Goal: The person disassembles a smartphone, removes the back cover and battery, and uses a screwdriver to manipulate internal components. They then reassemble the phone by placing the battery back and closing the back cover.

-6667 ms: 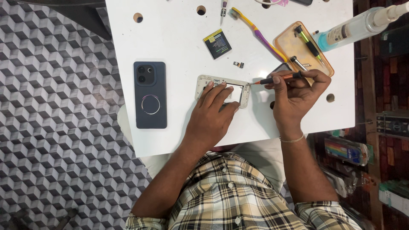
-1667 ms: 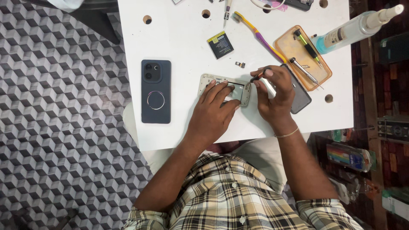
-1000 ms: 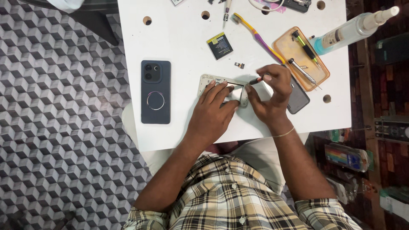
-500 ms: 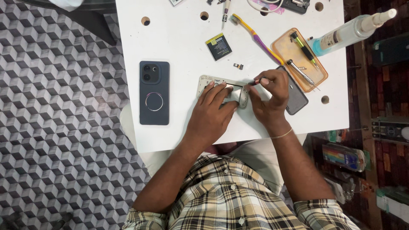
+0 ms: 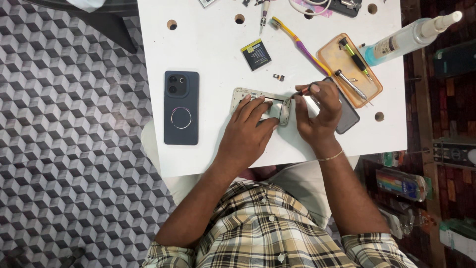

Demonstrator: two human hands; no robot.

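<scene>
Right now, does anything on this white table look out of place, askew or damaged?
One thing: the clear plastic bottle with blue liquid lies tipped on its side at the table's right edge, nozzle past the edge; no spill shows. The opened phone frame under the left hand is stripped rather than visibly broken. The right hand holds a thin tool.

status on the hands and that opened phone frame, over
Left hand flat on the opened phone frame, pinning it. Right hand pinching a thin tool at the frame's right end. Nothing blocking.
</scene>
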